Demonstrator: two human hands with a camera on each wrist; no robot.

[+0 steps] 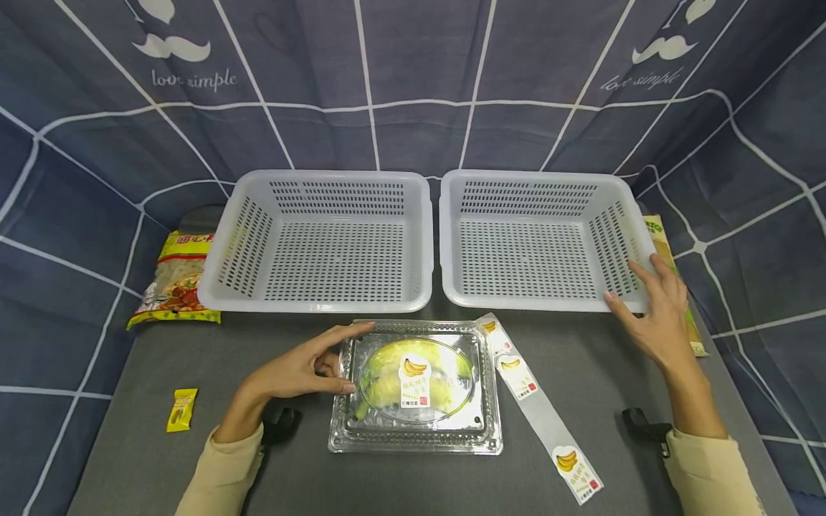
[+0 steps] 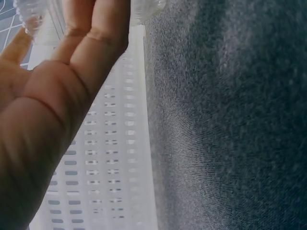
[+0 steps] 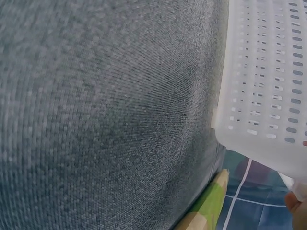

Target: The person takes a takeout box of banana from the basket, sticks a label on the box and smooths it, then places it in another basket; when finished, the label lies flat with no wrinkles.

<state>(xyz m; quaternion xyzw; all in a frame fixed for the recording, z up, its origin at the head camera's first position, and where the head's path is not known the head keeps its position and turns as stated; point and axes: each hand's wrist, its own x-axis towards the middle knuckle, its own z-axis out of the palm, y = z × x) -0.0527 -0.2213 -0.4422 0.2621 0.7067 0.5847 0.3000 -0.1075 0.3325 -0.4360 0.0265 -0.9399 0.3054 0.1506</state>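
Observation:
A clear plastic clamshell box (image 1: 416, 430) with yellow-green fruit inside lies in front of the baskets. On its lid is a banana label (image 1: 415, 380). My left hand (image 1: 300, 369) holds the box by its left side, thumb at the edge and index finger along the back corner. The left wrist view shows this hand (image 2: 62, 91) with the box's ridged edge (image 2: 146, 9) at the top. My right hand (image 1: 658, 315), fingers spread, is over the front right corner of the right basket (image 1: 542, 301); whether it touches the rim, I cannot tell.
The left basket (image 1: 316, 307) stands beside the right one. A label strip (image 1: 548, 419) lies right of the box. Far left are a yellow snack bag (image 1: 177, 276) and a small yellow packet (image 1: 182, 410). A green-yellow package (image 1: 693, 330) lies behind my right hand.

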